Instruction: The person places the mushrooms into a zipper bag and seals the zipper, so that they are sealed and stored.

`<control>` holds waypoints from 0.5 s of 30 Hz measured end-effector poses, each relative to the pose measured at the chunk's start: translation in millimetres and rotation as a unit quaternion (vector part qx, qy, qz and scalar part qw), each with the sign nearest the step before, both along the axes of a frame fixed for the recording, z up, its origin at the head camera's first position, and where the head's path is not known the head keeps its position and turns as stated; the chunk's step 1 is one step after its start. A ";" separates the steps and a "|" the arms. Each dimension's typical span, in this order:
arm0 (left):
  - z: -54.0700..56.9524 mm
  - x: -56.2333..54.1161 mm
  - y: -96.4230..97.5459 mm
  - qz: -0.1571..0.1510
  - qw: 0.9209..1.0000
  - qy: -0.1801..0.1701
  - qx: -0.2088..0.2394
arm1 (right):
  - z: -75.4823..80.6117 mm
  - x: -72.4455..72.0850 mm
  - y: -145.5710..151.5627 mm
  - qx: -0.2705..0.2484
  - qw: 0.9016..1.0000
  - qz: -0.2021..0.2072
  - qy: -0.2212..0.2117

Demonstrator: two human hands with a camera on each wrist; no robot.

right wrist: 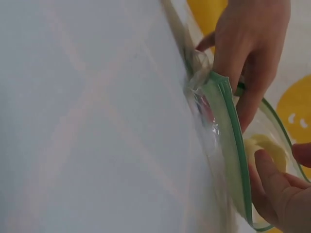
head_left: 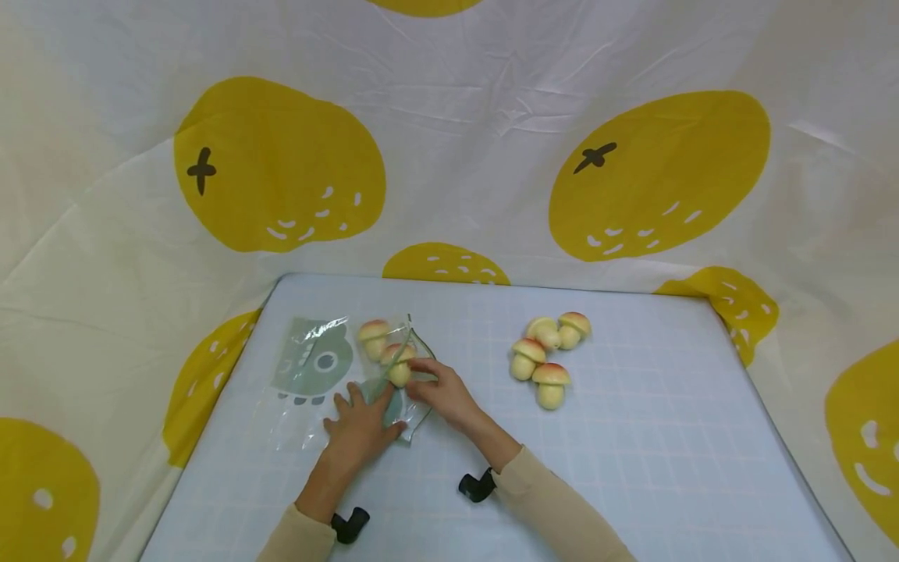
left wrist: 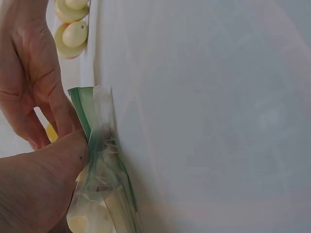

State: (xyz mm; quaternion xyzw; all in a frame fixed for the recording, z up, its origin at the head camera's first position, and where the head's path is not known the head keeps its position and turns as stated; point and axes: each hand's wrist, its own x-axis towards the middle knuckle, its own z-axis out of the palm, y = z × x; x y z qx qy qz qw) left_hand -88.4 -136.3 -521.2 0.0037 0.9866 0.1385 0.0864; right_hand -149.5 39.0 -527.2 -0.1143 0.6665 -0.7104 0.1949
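Note:
A clear zip bag [head_left: 291, 421] with a green dinosaur print and a green zip edge lies on the table, its mouth gaping to the right. My left hand [head_left: 361, 429] rests on the bag with fingers spread. In the right wrist view, left fingers [right wrist: 250, 104] reach down at the green zip edge [right wrist: 235, 131]. My right hand [head_left: 449, 398] pinches a toy mushroom [head_left: 399, 375], cream with a reddish cap, at the mouth; part of this mushroom [right wrist: 265, 145] shows behind the right fingertips [right wrist: 265, 160]. Another toy mushroom [head_left: 374, 339] is farther inside the bag.
Several more toy mushrooms [head_left: 551, 386] stand and lie in a cluster on the table [head_left: 667, 437], right of the bag. A fabric sheet [head_left: 463, 179] with yellow fruit prints hangs behind the table. Black mounts [head_left: 477, 485] sit at both wrists.

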 end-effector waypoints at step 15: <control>0.4 0.7 0.6 -0.004 1.000 0.007 -0.010 | -1.4 -14.5 -11.3 -0.036 0.999 -0.034 -0.016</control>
